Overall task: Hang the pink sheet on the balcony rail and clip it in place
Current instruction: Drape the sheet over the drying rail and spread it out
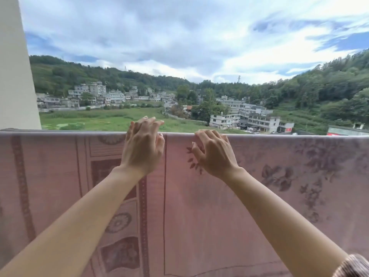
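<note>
1. Striped sleeve (pixel 353 265) is being shown at the near right corner, on the right arm;
2. pink sheet (pixel 199 206) is being hung over the balcony rail (pixel 16 129), its patterned face being draped down the near side across the whole width;
3. left hand (pixel 142 148) is being laid over the rail top, fingers loosely spread and reaching past it, nothing being gripped;
4. right hand (pixel 214 152), just beside it, is being curled onto the sheet's top fold, the thumb being pressed against the near face.

There is one pink patterned fabric sheet (pixel 199 216) and one grey rail (pixel 12 129). Two bare hands show, a left hand (pixel 142 150) and a right hand (pixel 214 154). One pale plastered pillar (pixel 14 66) stands far left.
</note>
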Demonstrator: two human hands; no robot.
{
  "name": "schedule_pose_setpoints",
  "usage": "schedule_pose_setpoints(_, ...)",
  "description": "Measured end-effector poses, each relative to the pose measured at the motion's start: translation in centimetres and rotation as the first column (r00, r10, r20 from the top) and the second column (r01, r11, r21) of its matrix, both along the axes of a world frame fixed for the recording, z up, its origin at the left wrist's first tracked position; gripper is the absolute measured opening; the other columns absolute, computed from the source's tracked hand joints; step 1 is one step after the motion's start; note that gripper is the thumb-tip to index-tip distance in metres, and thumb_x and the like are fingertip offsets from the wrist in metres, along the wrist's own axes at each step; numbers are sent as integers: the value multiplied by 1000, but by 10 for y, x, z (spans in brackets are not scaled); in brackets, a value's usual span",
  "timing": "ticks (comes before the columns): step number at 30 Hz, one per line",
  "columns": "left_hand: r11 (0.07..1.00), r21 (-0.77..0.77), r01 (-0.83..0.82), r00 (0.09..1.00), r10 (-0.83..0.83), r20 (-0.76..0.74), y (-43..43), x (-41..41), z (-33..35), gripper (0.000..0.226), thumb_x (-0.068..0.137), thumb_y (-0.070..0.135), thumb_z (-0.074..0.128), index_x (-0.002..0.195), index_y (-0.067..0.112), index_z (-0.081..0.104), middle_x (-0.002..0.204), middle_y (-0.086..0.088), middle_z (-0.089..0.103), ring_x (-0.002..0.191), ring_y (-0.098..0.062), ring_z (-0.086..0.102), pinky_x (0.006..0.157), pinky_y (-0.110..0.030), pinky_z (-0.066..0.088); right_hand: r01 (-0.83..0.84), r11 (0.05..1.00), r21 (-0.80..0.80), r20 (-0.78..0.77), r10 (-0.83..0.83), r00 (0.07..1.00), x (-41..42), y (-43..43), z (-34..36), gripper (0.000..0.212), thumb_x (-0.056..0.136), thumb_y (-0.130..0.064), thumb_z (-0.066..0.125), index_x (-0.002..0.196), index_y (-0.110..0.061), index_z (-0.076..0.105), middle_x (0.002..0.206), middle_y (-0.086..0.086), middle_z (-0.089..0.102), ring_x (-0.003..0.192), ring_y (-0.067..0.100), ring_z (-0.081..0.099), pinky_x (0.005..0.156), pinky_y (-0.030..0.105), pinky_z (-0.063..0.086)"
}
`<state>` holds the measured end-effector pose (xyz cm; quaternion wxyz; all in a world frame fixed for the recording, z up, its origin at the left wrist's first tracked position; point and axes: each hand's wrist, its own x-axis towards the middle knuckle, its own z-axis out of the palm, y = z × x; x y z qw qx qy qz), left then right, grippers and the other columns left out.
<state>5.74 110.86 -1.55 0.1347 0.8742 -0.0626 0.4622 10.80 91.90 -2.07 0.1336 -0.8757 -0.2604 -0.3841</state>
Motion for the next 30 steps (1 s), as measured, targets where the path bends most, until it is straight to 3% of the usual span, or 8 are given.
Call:
schedule_pose_setpoints(6, 993, 43, 109, 993, -107, -46, -181, 33, -6, 42, 94, 22, 45, 134, 12, 45, 138, -11, 48, 133, -25, 36, 116, -41, 18, 170, 985, 40, -99, -165, 981, 1, -198, -24, 43, 90, -29, 50, 128, -7, 53, 130, 7, 58, 122, 23, 49, 98, 39, 37)
schedule_pose_setpoints(12, 963, 87, 255, 964, -246, -105, -347, 65, -17, 44, 93, 22, 46, 135, 11, 43, 141, -12, 45, 135, -27, 33, 118, -45, 14, 362, 932, 38, -245, -342, 907, -2, -365, -46, 39, 89, -31, 49, 121, -10, 54, 126, 7, 56, 117, 26, 49, 93, 39, 38)
schedule_pose_setpoints(17, 902, 129, 413, 906, -391, -164, -488, 97, -38, 47, 92, 23, 44, 139, 16, 41, 152, -8, 32, 143, -22, 19, 118, -41, 6, 499, 864, 72, -316, -455, 833, 1, -488, -71, 44, 89, -32, 49, 127, -11, 50, 131, 6, 52, 120, 25, 47, 94, 38, 37)
schedule_pose_setpoints(24, 812, 166, 560, 823, -522, -224, -691, 163, -81, 48, 89, 20, 45, 137, 16, 42, 154, -6, 28, 144, -20, 16, 118, -40, 11, 634, 770, 69, -403, -560, 724, 35, -676, -105, 52, 89, -35, 50, 135, -13, 43, 138, 3, 45, 125, 22, 42, 97, 38, 35)
schedule_pose_setpoints(30, 745, 99, 660, 728, -602, -327, -872, 216, -99, 47, 90, 17, 43, 137, 15, 42, 155, -8, 25, 144, -22, 13, 117, -40, 14, 727, 685, 42, -492, -619, 612, 59, -848, -115, 48, 89, -37, 49, 131, -13, 45, 132, 6, 48, 122, 26, 43, 100, 43, 37)
